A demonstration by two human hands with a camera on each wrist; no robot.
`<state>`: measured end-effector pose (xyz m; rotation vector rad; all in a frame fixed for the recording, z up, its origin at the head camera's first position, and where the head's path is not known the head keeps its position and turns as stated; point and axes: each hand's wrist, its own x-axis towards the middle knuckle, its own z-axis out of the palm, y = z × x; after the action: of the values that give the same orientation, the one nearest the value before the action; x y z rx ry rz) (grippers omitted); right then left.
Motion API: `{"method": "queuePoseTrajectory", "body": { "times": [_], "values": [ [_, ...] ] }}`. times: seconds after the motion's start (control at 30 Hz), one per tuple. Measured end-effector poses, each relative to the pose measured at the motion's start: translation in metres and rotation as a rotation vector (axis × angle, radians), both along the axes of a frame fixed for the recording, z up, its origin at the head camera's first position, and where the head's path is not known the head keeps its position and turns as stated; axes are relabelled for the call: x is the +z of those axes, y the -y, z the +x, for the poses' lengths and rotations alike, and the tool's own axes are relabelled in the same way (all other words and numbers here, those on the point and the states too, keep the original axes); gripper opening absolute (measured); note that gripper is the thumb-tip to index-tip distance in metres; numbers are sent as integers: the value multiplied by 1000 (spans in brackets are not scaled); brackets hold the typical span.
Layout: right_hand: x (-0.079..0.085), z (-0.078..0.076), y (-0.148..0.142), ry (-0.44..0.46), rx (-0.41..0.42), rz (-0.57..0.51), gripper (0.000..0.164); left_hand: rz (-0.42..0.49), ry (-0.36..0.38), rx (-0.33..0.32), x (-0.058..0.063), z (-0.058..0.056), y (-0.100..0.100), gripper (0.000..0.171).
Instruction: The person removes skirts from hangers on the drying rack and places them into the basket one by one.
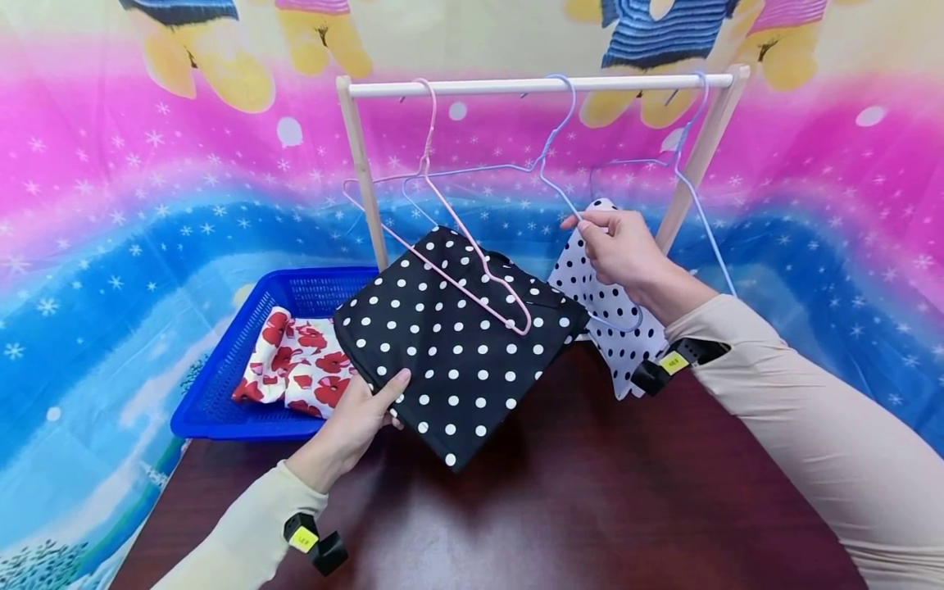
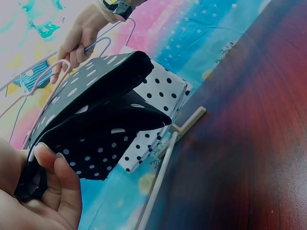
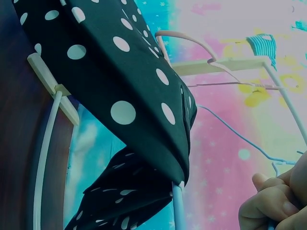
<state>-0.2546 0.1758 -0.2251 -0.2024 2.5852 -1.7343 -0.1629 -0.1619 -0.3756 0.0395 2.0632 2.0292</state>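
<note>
The left hand [image 1: 363, 416] pinches the lower-left edge of a black polka-dot cloth [image 1: 442, 352], thumb on top, while the right hand [image 1: 619, 246] grips the right shoulder of the middle blue hanger [image 1: 543, 156]. The cloth hangs over that hanger's lower bar, which emerges at its right corner. A pink hanger [image 1: 425, 164] crosses in front; both hook onto the wooden rack [image 1: 479, 86]. Left of the cloth, a blue basket [image 1: 221, 360] holds red-flowered fabric [image 1: 313, 360].
</note>
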Motion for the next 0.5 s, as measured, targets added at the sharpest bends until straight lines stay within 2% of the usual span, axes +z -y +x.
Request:
{"method": "queuePoseTrajectory", "body": {
  "times": [0.5],
  "values": [
    [0,-2,-5,4,-13,31,33,-11,-17,-36,1,0,9,40]
  ]
}}
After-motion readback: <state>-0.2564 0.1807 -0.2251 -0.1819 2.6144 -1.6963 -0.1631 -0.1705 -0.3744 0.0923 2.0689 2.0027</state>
